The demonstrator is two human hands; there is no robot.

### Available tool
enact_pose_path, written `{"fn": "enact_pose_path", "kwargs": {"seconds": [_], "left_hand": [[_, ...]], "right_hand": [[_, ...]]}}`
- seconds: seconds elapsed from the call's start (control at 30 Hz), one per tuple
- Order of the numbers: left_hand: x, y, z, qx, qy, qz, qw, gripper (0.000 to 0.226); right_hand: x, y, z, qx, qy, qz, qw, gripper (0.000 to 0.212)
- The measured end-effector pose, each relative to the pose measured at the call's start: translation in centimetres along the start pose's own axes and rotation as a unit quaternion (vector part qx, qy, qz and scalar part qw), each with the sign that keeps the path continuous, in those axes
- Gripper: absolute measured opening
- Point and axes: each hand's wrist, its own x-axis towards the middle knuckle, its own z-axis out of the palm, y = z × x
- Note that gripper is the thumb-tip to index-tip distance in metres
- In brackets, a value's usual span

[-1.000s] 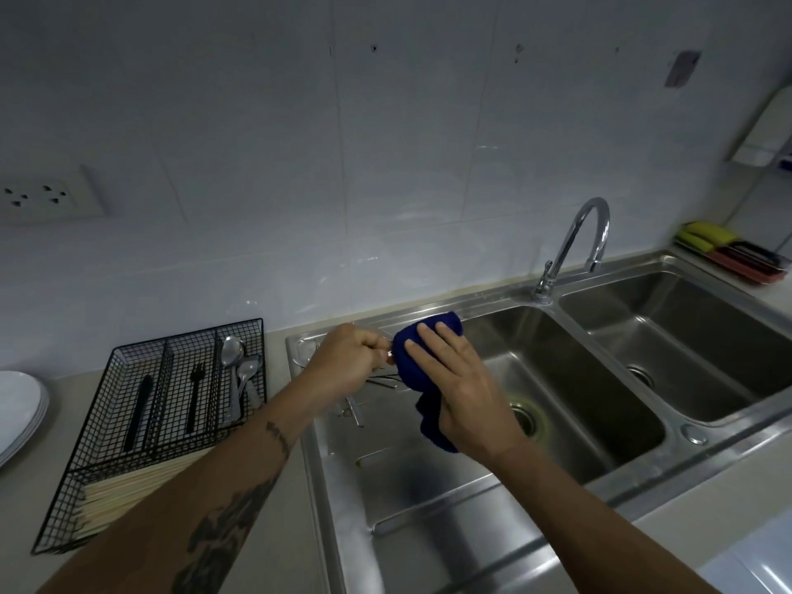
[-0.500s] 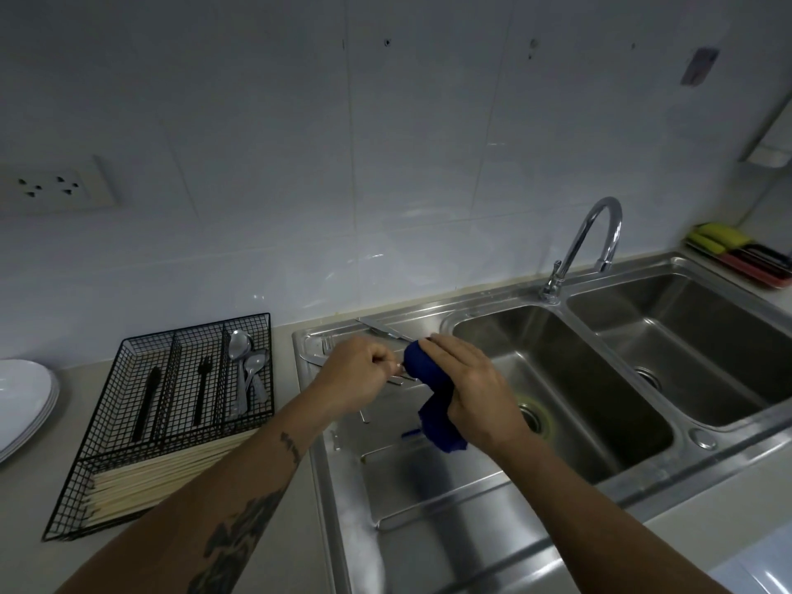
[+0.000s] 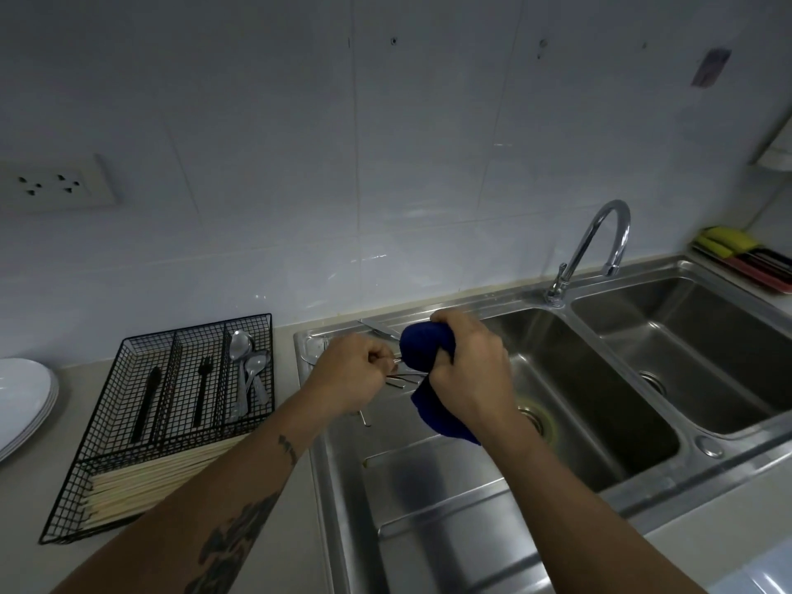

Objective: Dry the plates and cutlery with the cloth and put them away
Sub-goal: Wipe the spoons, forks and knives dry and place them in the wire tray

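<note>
My left hand [image 3: 351,373] pinches the handle of a metal piece of cutlery [image 3: 397,359] over the steel drainboard [image 3: 428,486]. Its other end is hidden inside the blue cloth [image 3: 424,349], which my right hand [image 3: 469,370] grips around it; the cloth's tail hangs down below that hand. Several more pieces of cutlery [image 3: 396,379] lie on the drainboard under my hands, and a knife [image 3: 379,328] lies near its back edge. To the left, the black wire cutlery basket [image 3: 128,426] holds spoons [image 3: 246,366], a black fork and a black knife. White plates [image 3: 21,400] are stacked at the far left.
A bundle of pale chopsticks [image 3: 150,478] fills the basket's front compartment. Two sink basins [image 3: 600,400] sit to the right with a curved tap [image 3: 600,246] behind them. Sponges on a red tray [image 3: 745,259] rest at the far right. A wall socket [image 3: 55,184] is at upper left.
My right hand has closed the cloth more tightly around the cutlery and shifted slightly toward the wall. My left hand has kept its pinch on the handle.
</note>
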Motion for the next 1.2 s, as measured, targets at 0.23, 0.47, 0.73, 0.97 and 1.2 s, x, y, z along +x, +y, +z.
{"fn": "enact_pose_path", "kwargs": {"seconds": [0.23,0.47,0.73,0.97,1.2], "left_hand": [[-0.1,0.1,-1.3,0.108,0.018,0.01,0.994,0.018],[0.4,1.3,-1.4,0.086,0.008,0.009,0.996,0.018],[0.4,-0.7,-1.1,0.013,0.0,0.005,1.0,0.02],[0.1,-0.1,-0.1,0.006,-0.003,0.026,1.0,0.017],[0.3,-0.2,-0.1,-0.002,-0.012,0.033,0.999,0.016]], "right_hand": [[1.0,1.3,-0.5,0.106,0.079,0.139,0.981,0.036],[0.9,0.0,0.7,0.022,0.012,-0.01,1.0,0.052],[-1.4,2.7,2.1,0.028,-0.165,-0.147,0.975,0.058],[-0.9,4.9,2.0,0.045,-0.109,-0.063,0.991,0.056],[-1.0,4.8,1.3,-0.031,-0.119,-0.117,0.986,0.052]]}}
